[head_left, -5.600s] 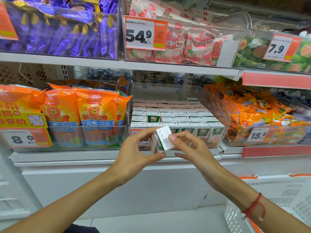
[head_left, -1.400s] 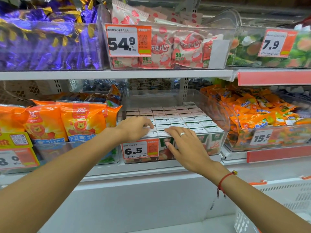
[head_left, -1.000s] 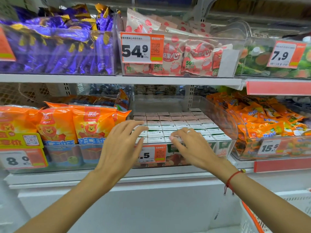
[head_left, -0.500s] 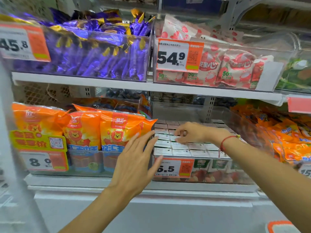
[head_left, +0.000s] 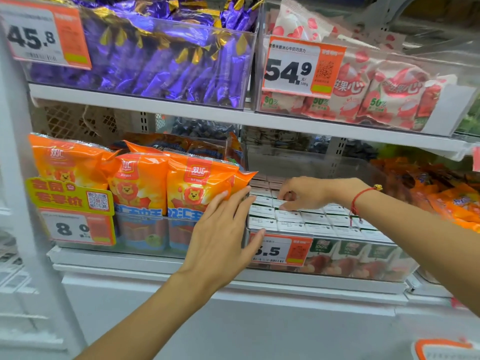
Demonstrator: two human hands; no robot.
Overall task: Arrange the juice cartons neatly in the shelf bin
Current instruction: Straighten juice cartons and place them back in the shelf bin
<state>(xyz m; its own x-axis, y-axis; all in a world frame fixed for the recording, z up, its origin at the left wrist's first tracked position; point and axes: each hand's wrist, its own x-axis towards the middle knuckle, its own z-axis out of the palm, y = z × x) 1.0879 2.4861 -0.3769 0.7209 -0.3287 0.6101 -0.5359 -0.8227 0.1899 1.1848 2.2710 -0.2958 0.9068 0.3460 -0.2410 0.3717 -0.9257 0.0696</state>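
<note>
While the left hand (head_left: 220,237) lies spread, fingers straight, against the front-left corner of the clear shelf bin (head_left: 363,266), the right hand (head_left: 306,193) reaches in over the juice cartons (head_left: 314,219). Its fingers are curled down onto a carton top a few rows back; looks like a pinch, but blur hides the contact. Cartons stand upright in tight rows inside the bin. Orange price tag (head_left: 281,249) is clipped to the bin front, orange snack bags (head_left: 140,183) just left.

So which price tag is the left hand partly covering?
The 6.5 price tag on the juice carton bin; left hand hides its first digit, the other tags show whole.
</note>
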